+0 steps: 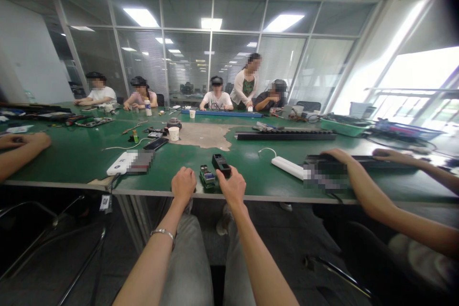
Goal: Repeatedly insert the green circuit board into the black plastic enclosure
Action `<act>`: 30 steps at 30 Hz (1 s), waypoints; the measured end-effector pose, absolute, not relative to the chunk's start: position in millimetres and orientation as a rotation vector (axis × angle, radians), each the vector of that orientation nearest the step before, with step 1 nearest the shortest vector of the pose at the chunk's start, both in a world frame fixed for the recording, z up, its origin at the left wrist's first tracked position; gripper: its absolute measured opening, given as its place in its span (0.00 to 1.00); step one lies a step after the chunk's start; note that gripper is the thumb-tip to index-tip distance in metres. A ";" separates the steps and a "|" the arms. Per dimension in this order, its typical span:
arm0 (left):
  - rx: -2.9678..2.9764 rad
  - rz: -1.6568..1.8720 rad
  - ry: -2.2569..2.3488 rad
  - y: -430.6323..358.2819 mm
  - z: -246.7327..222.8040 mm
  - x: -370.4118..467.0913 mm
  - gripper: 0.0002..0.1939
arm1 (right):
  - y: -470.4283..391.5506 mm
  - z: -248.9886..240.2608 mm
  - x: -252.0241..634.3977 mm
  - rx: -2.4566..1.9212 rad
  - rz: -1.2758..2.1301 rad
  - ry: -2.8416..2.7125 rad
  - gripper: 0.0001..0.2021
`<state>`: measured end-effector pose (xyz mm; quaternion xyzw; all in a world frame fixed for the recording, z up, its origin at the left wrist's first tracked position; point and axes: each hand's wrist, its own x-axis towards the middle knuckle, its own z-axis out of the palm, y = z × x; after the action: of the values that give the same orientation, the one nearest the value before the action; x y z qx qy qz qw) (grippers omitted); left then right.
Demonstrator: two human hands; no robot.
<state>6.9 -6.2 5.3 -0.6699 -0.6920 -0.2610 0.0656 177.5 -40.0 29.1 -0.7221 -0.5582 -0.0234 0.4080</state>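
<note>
A wide green tabletop point(86, 153) filled the room, with a worn bare patch point(204, 136) near its middle and several people seated along the far edge. On it lay long black strips point(287, 136), a white power strip point(289, 167) to the right of centre, a white box point(120, 163) to the left and a paper cup point(174, 133) farther back.

At the near edge, the person's left hand point(183, 183) was curled into a loose fist, knuckles up, resting on the tabletop's rim just beside a small green circuit board point(207, 176). Whether the fingers touched the board could not be told (they were tucked under and out of sight). A thin bracelet point(163, 233) circled the left wrist.

The right hand point(234, 187) was likewise half closed, its fingertips against a small black block point(221, 164) that stood just behind and to the right of the board; the grip looked like a light pinch on the block's near end, though the thumb was hidden.

A neighbour's arm point(362, 186) reached in from the right onto a dark device whose label was blurred, and another forearm point(21, 146) lay at the far left, cut off by the frame. The small objects scattered farther back were too small to make out.
</note>
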 end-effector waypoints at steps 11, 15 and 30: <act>-2.030 -0.783 -2.087 -7.0 7.0 5.9 0.18 | -49.1 7.9 188.6 -1.971 -0.062 -1.421 0.30; -2.028 -0.782 -2.089 -7.1 7.7 5.9 0.18 | -49.9 9.9 190.2 -1.964 -0.082 -1.426 0.35; -2.019 -0.816 -2.108 -10.4 10.3 7.6 0.17 | -49.9 40.0 168.0 -1.825 -0.024 -1.532 0.23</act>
<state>7.6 -10.4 10.3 -0.6650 -0.6946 -0.2689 0.0553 168.0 -49.9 40.0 -0.7113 -0.5973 -0.0095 0.3704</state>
